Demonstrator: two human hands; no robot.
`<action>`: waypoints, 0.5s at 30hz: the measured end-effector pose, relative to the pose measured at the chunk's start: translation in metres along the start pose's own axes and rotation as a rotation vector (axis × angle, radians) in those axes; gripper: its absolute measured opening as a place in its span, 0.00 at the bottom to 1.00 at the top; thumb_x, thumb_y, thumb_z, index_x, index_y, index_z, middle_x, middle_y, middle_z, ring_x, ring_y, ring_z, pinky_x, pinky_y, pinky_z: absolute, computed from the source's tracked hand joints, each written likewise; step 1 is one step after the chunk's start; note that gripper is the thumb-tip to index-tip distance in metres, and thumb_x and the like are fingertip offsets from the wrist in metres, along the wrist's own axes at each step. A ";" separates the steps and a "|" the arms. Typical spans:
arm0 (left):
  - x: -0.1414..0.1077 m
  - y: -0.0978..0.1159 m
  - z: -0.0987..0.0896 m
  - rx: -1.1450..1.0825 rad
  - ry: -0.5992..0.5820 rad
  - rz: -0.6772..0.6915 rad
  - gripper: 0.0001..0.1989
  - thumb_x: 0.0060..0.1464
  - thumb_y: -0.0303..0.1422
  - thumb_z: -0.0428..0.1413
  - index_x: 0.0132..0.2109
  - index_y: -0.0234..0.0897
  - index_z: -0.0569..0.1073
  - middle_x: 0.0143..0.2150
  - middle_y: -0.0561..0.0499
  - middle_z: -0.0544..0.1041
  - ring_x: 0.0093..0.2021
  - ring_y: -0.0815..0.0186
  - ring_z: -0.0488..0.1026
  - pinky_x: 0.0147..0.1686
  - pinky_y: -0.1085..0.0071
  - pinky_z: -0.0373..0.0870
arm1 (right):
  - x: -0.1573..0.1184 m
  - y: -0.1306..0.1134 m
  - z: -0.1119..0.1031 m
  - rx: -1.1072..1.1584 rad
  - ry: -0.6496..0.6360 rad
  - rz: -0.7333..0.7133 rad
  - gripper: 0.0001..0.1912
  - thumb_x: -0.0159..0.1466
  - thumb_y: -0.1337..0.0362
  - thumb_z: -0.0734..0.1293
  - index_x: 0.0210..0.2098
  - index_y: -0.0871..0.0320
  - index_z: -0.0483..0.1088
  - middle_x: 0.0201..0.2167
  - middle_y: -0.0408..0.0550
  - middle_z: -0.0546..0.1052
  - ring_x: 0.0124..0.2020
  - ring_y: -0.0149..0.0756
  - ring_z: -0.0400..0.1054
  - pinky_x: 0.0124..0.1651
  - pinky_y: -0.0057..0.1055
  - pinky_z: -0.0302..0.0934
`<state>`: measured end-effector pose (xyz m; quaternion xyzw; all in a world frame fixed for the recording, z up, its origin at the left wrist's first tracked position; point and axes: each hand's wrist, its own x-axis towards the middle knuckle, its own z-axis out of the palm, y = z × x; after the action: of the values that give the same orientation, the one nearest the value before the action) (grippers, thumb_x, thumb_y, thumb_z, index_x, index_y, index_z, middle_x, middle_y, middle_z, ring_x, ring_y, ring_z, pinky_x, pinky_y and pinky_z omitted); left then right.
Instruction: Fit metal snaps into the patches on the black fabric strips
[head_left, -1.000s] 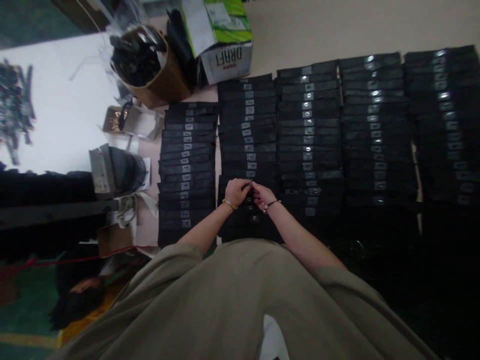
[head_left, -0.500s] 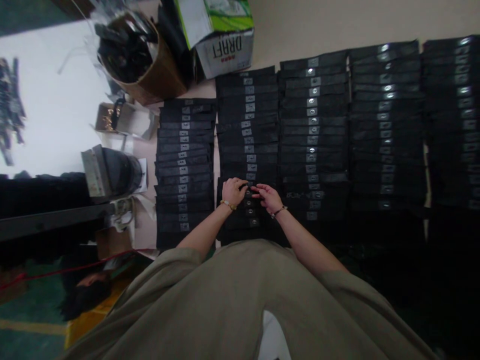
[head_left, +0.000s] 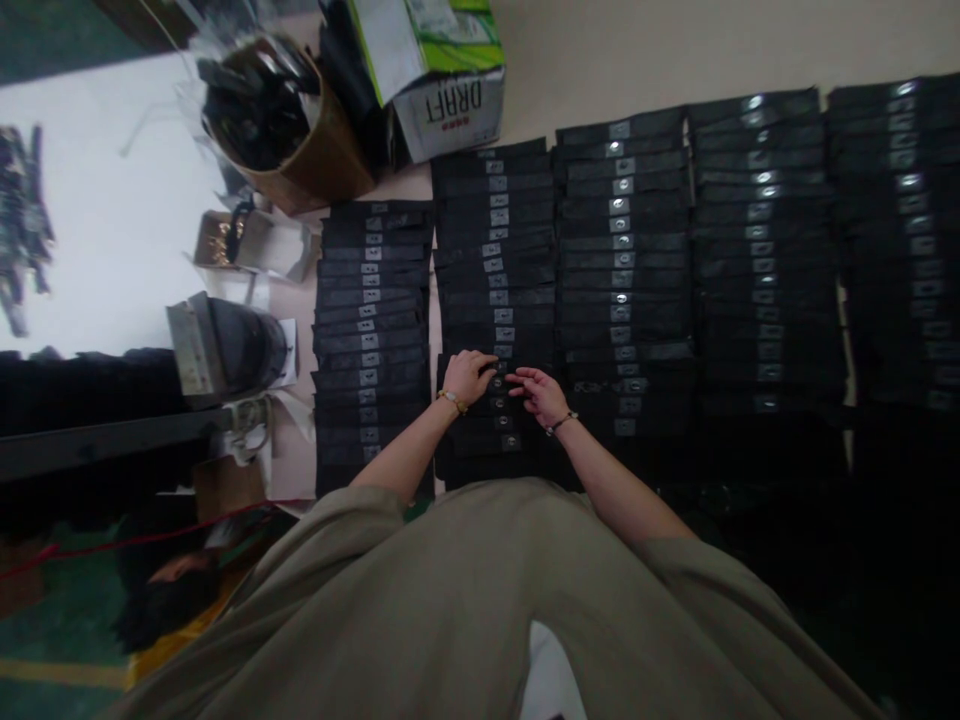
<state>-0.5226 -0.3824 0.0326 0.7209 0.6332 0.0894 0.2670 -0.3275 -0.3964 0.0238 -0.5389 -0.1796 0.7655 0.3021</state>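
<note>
the left hand [head_left: 466, 375] is held over the second column of black pieces [head_left: 465, 300] from the left, its thumb and index finger curved beside a small grey patch [head_left: 501, 369]; whether anything is pinched by them cannot be told. the right hand [head_left: 541, 397] is held over the same column, just right of the patch, its fingers loosely spread and pointed toward the left hand. the black pieces are overlapped in columns on a pale table [head_left: 675, 50], near whose far edge a "draft" box [head_left: 450, 110] is placed beside a filled cardboard box [head_left: 330, 150].
</note>
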 end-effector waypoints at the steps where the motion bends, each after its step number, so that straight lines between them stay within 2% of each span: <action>1: 0.000 0.002 -0.001 -0.006 -0.007 -0.018 0.12 0.62 0.37 0.56 0.51 0.44 0.79 0.47 0.48 0.80 0.49 0.57 0.71 0.47 0.60 0.64 | 0.001 0.001 0.000 -0.010 0.004 -0.005 0.10 0.61 0.67 0.64 0.43 0.57 0.66 0.44 0.52 0.81 0.29 0.29 0.76 0.15 0.17 0.41; 4: 0.001 0.006 -0.002 -0.023 -0.018 -0.052 0.10 0.62 0.38 0.56 0.47 0.45 0.80 0.47 0.49 0.80 0.49 0.58 0.72 0.48 0.61 0.63 | 0.003 0.005 0.000 -0.025 0.009 -0.014 0.09 0.61 0.68 0.64 0.43 0.56 0.65 0.46 0.53 0.80 0.30 0.30 0.77 0.15 0.16 0.42; 8: 0.001 0.005 -0.001 -0.065 -0.005 -0.042 0.07 0.60 0.37 0.59 0.44 0.45 0.81 0.46 0.51 0.81 0.49 0.59 0.72 0.49 0.61 0.63 | 0.005 0.006 -0.001 -0.031 0.011 -0.025 0.07 0.63 0.68 0.63 0.42 0.57 0.66 0.44 0.52 0.81 0.29 0.30 0.76 0.14 0.16 0.41; 15: 0.001 0.002 0.008 -0.059 0.062 -0.046 0.09 0.60 0.38 0.60 0.46 0.44 0.80 0.45 0.50 0.81 0.47 0.58 0.73 0.47 0.61 0.63 | 0.006 0.006 -0.001 -0.044 0.016 -0.017 0.07 0.62 0.68 0.64 0.41 0.58 0.66 0.41 0.51 0.81 0.27 0.29 0.76 0.14 0.16 0.41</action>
<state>-0.5168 -0.3834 0.0268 0.6948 0.6548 0.1241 0.2703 -0.3301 -0.3973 0.0157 -0.5498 -0.1986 0.7546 0.2981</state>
